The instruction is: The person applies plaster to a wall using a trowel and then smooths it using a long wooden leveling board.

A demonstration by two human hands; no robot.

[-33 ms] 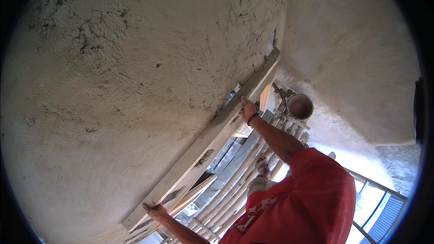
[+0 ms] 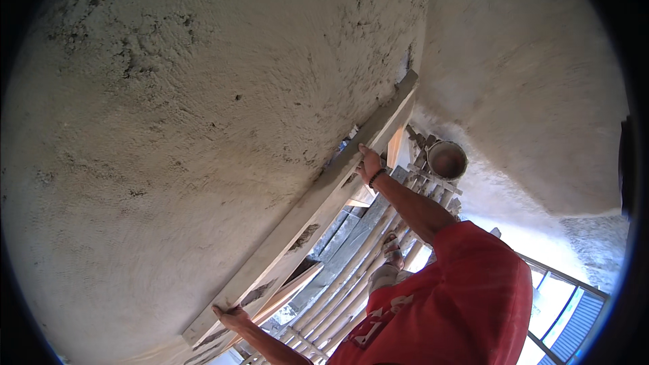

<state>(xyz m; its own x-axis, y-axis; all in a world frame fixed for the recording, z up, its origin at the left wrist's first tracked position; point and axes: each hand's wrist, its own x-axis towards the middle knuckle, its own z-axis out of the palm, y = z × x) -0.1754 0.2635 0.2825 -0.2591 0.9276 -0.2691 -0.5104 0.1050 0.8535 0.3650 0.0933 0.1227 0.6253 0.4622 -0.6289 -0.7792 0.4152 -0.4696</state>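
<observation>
A long, mortar-stained wooden straightedge board (image 2: 301, 208) lies diagonally against the rough plastered wall (image 2: 182, 115). My left hand (image 2: 231, 316) grips it near its lower-left end. My right hand (image 2: 369, 163), with a dark bead bracelet at the wrist, is closed on its edge higher up, toward the upper right. A ragged gap with something bluish behind it shows along the board's upper edge. My red-sleeved upper arm and shirt fill the lower right.
A mortar-crusted bucket (image 2: 446, 160) stands on the scaffold of round poles (image 2: 348, 287) and planks below me, where my sandaled foot rests. A second plastered wall (image 2: 514, 88) meets the first at the right. Metal railing (image 2: 561, 277) and a blue corrugated sheet (image 2: 568, 328) lie lower right.
</observation>
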